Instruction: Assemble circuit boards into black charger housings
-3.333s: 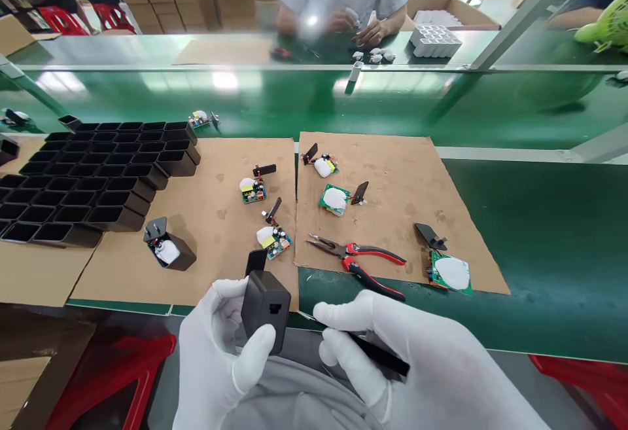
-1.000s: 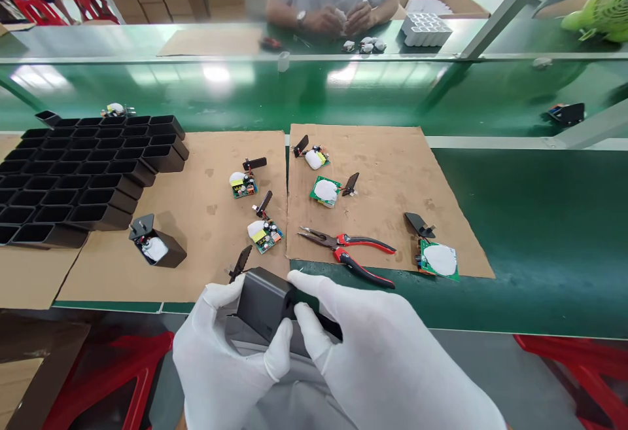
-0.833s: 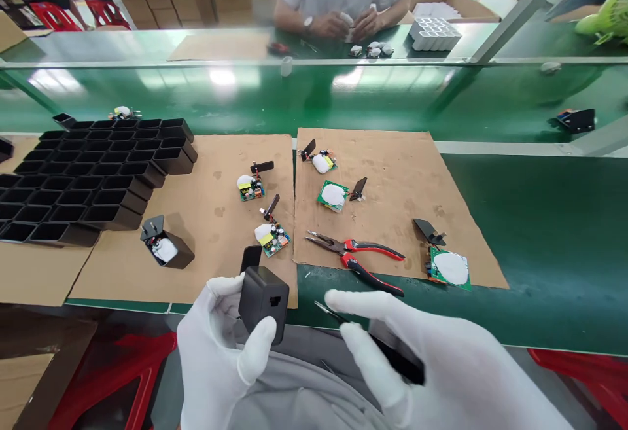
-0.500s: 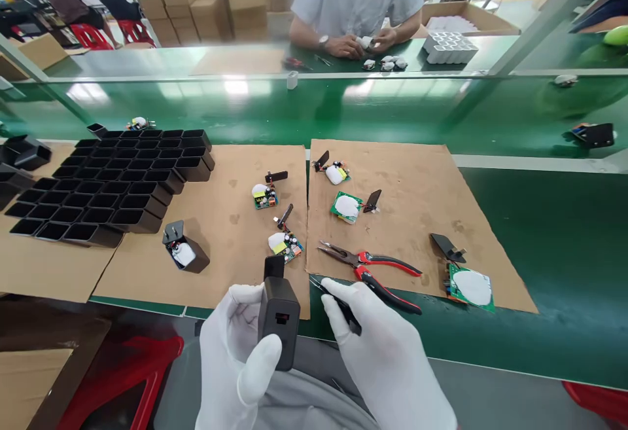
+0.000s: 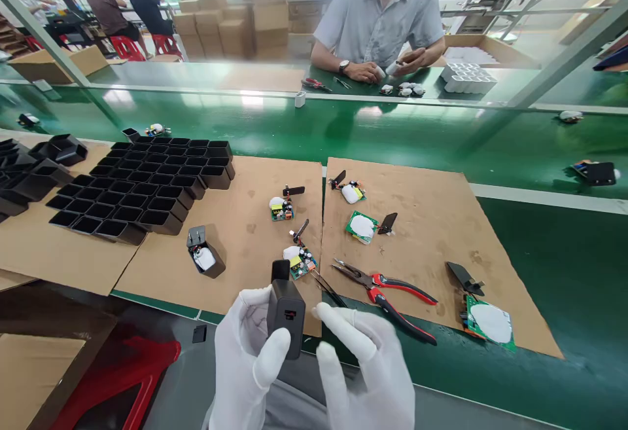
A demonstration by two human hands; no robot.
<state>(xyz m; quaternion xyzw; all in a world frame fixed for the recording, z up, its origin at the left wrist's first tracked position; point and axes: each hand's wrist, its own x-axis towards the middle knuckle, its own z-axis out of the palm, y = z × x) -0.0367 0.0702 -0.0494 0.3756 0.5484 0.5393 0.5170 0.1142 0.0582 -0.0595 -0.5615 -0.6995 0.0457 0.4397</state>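
Gloved in white, my left hand grips a black charger case with a small port in its face and a flap standing up at its far end. My right hand is open close to the case's right side, thumb and fingers apart, holding nothing. Just beyond its fingertips lie black tweezers at the edge of the cardboard. Long-nose pliers with red and black handles rest to the right. A circuit board with a white pad sits past the case. Another case, with its board inside, lies to the left.
Rows of empty black cases stand on cardboard at left. More boards, including a green one and another, lie on the right. Across the green belt, a co-worker handles white parts. A red stool stands below left.
My right hand has let go of the tweezers, which now lie on the table, and its fingers have opened toward the case. My left hand still holds the case. The view has shifted.
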